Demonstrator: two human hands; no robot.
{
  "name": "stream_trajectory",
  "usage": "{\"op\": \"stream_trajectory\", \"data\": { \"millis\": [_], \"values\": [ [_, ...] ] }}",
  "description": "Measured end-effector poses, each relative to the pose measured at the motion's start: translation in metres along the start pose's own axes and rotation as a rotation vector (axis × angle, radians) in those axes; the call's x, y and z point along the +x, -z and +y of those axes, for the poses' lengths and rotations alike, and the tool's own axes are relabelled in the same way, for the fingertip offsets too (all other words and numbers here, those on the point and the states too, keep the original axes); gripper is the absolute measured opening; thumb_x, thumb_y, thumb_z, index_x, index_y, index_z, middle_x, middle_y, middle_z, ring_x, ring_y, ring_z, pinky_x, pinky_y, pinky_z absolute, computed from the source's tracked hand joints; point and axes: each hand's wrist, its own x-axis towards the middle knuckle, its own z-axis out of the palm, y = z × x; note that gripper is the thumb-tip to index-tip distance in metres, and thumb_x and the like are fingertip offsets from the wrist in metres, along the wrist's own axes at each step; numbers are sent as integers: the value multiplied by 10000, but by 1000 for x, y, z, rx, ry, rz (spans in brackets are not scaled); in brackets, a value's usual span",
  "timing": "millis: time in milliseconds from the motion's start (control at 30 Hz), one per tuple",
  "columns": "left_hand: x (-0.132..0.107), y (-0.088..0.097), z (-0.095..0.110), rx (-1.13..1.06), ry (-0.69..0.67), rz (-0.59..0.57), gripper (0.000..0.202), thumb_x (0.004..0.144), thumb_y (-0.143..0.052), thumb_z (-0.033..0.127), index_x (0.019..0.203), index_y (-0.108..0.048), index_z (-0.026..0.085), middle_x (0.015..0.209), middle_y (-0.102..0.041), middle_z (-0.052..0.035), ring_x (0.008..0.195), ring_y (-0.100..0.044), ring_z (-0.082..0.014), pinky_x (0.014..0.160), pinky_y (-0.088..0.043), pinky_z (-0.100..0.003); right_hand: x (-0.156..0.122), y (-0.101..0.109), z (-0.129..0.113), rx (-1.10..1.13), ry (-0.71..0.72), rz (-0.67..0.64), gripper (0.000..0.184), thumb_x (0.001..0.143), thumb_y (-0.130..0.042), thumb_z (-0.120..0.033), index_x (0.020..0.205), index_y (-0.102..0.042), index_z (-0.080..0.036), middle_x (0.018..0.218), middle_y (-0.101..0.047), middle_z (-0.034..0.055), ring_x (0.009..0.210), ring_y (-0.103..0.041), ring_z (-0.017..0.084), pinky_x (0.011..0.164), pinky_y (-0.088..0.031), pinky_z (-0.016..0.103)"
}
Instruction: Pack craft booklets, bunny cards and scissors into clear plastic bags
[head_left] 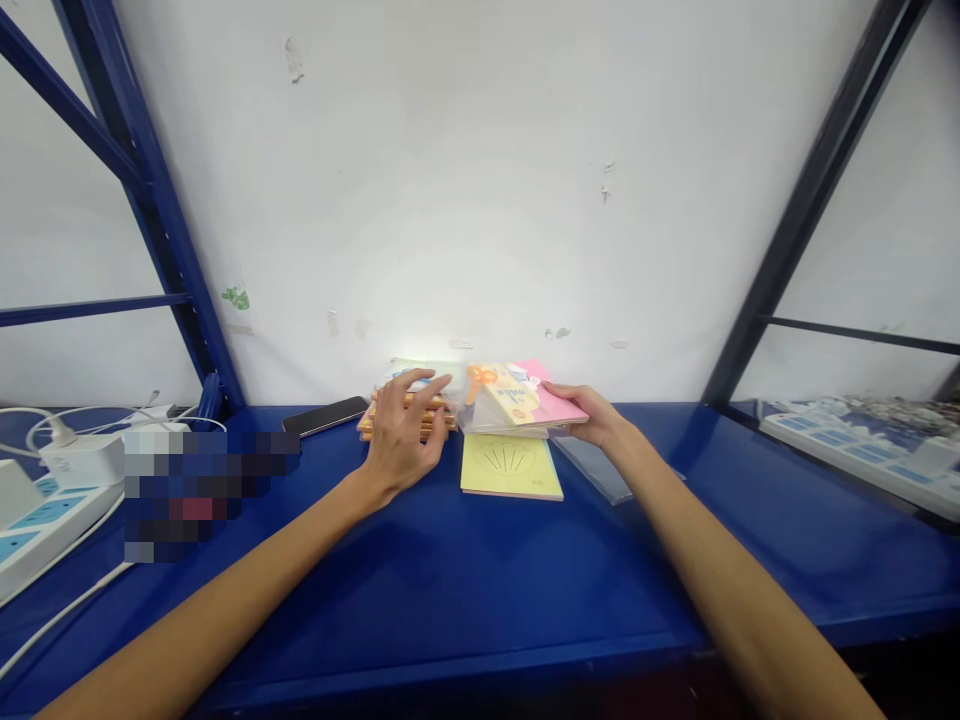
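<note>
My right hand [590, 412] grips the right edge of a pink booklet [551, 403] with an orange and cream cartoon cover. Clear plastic film, apparently a sleeve, shows around its left and lower edges. Below it lies a yellow booklet [510, 468] with a line drawing, its upper part covered by the held one. My left hand [409, 430], fingers apart and curved, is at a stack with orange edges [367, 425]; whether it touches the stack I cannot tell. A pale sheet or booklet [450, 375] tops that stack, partly behind my fingers.
Under my right wrist lie flat clear plastic sleeves [600, 470] on the blue table [450, 590]. A phone [325, 415] rests left of the stack. Power strips with cables [56, 505] stand at the left, another strip [862, 455] at the right. A white wall [480, 200] closes the back.
</note>
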Motion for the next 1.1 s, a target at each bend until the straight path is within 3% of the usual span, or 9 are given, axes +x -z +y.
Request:
{"op": "stream_trajectory", "data": {
  "millis": [67, 133, 233, 400, 500, 600, 667, 933, 1100],
  "values": [
    [0, 2, 2, -33, 108, -26, 255, 922, -561, 160, 1175, -595, 172, 1004, -696, -102, 884, -676, -244, 753, -517, -375, -1, 7, -3, 24, 10, 29, 185, 939, -628, -212, 1092, -686, -124, 933, -771, 118, 728, -724, 197, 597, -609, 290],
    [0, 4, 3, -73, 179, -106, 111, 965, -497, 175, 976, -607, 187, 697, -635, 3, 591, -606, -162, 577, -446, -285, -1, 14, -6, 55, 24, 51, 178, 940, -634, -200, 1092, -681, -121, 924, -768, 115, 726, -727, 190, 604, -618, 282],
    [-2, 5, 7, -115, 226, -226, 255, 984, -464, 203, 750, -566, 205, 508, -523, 49, 435, -486, -123, 488, -329, -268, -2, 25, -9, 107, 58, 77, 147, 939, -627, -165, 1076, -672, -134, 897, -759, 96, 688, -717, 173, 560, -610, 257],
    [-4, 3, 14, -160, 243, -317, 312, 976, -462, 233, 674, -535, 211, 533, -559, 20, 488, -509, -141, 529, -314, -289, 0, 44, -8, 188, 167, 97, 62, 990, -597, -203, 983, -647, -167, 701, -646, -12, 468, -537, 87, 381, -447, 184],
    [-5, 2, 15, -186, 250, -344, 312, 983, -456, 238, 683, -538, 212, 559, -582, 12, 506, -520, -145, 542, -321, -292, 3, 48, -5, 220, 233, 85, 175, 1029, -578, -308, 958, -623, -154, 639, -523, -73, 426, -417, 50, 372, -367, 158],
    [-7, 1, 15, -218, 262, -369, 297, 985, -457, 240, 707, -555, 211, 582, -610, 7, 503, -529, -145, 538, -327, -290, 7, 45, 0, 254, 290, 76, 34, 968, -573, -199, 952, -602, -202, 543, -399, -89, 402, -380, 65, 349, -350, 137],
    [-7, 1, 15, -245, 282, -382, 296, 990, -452, 242, 719, -564, 210, 597, -628, 4, 511, -546, -146, 545, -344, -288, 9, 41, 2, 274, 309, 71, 120, 898, -563, -129, 959, -596, -228, 508, -365, -83, 391, -376, 71, 341, -350, 118],
    [-3, 4, 17, -428, 462, -410, 348, 989, -455, 291, 688, -608, 201, 565, -607, 3, 522, -539, -155, 574, -387, -293, 8, 29, 0, 219, 264, 87, 165, 888, -571, -137, 1022, -621, -217, 672, -633, -18, 427, -484, 95, 338, -416, 183],
    [-2, -1, 18, -718, 668, -504, 611, 1043, -277, 521, 799, -699, 154, 531, -600, -18, 416, -526, -132, 458, -379, -265, 3, 20, 0, 100, 148, 65, 164, 915, -624, -192, 1068, -674, -163, 919, -758, 75, 671, -692, 173, 531, -566, 267]
  ]
}}
